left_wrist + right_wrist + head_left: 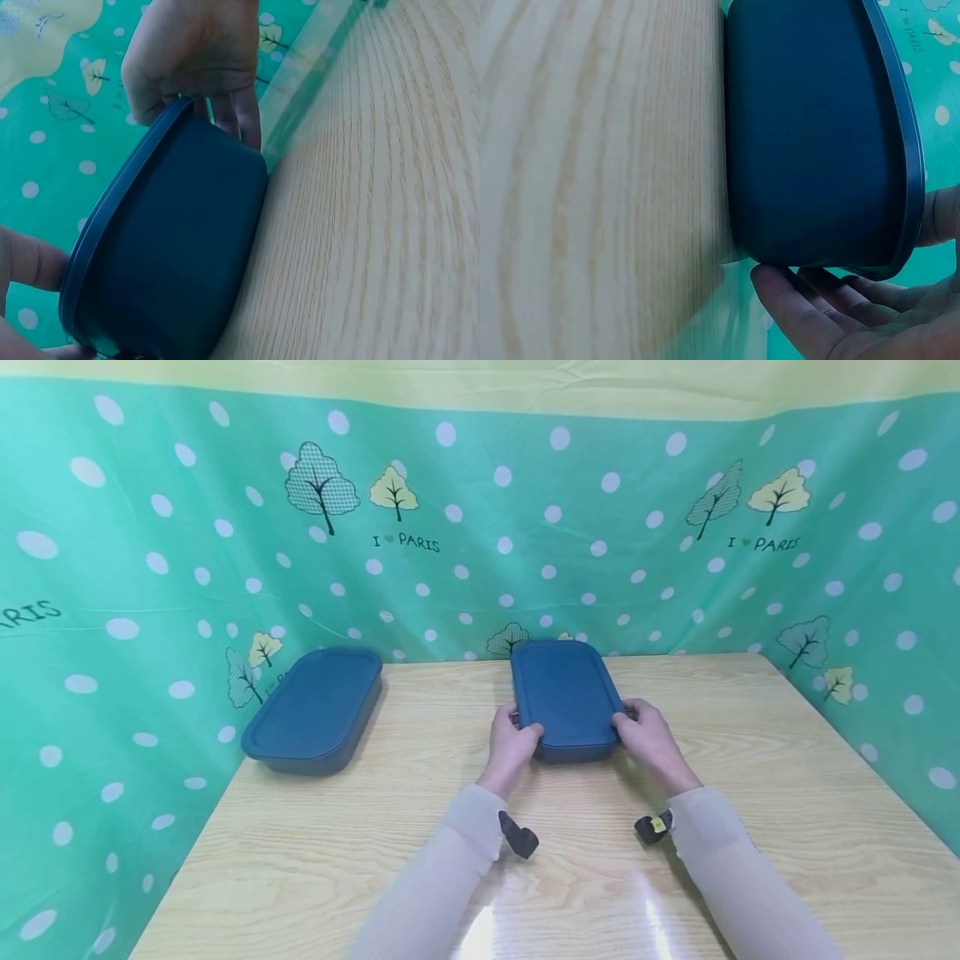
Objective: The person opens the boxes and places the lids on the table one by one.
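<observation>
A dark blue rectangular box with a flat lid (pixel 567 689) lies near the back edge of the table, its long sides running front to back. My left hand (pixel 512 745) grips its left side, thumb over the lid's rim and fingers along the wall. On the opposite side my right hand (pixel 651 742) holds it the same way, thumb on the rim. The left wrist view shows the box's front wall (pixel 172 232) with its base against the table or very close to it. Fingers of the right hand (pixel 817 307) touch the side wall in the right wrist view.
Another dark blue lidded box (pixel 318 702) sits at the table's left edge, close to the curtain. A green dotted curtain (pixel 487 527) hangs behind and along both sides of the light wood table (pixel 300 860).
</observation>
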Available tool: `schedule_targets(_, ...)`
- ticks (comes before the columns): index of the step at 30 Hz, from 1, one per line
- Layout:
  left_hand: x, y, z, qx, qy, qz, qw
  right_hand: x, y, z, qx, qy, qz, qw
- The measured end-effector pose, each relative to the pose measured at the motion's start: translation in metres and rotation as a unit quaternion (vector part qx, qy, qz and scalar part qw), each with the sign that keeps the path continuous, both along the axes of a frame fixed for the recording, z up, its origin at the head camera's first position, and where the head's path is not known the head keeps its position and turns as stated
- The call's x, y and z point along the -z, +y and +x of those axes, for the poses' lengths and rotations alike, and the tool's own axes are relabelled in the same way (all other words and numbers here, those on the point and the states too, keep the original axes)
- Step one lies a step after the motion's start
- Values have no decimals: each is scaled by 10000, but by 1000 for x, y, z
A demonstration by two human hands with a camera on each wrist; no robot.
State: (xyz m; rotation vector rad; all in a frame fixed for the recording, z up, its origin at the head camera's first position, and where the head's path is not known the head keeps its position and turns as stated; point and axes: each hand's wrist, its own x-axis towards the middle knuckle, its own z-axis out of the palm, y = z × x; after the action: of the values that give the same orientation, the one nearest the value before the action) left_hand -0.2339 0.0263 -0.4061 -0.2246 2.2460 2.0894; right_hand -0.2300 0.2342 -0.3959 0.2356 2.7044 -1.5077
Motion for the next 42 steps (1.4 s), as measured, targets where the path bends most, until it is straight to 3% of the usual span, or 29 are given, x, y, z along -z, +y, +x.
schedule_targets(17,-4,-1,2,63,-9,163,9998,-2,1,-1,30,109,190,9998)
schedule_targets(42,1,1,-1,68,-9,405,9992,-2,-1,0,131,84,222,9996)
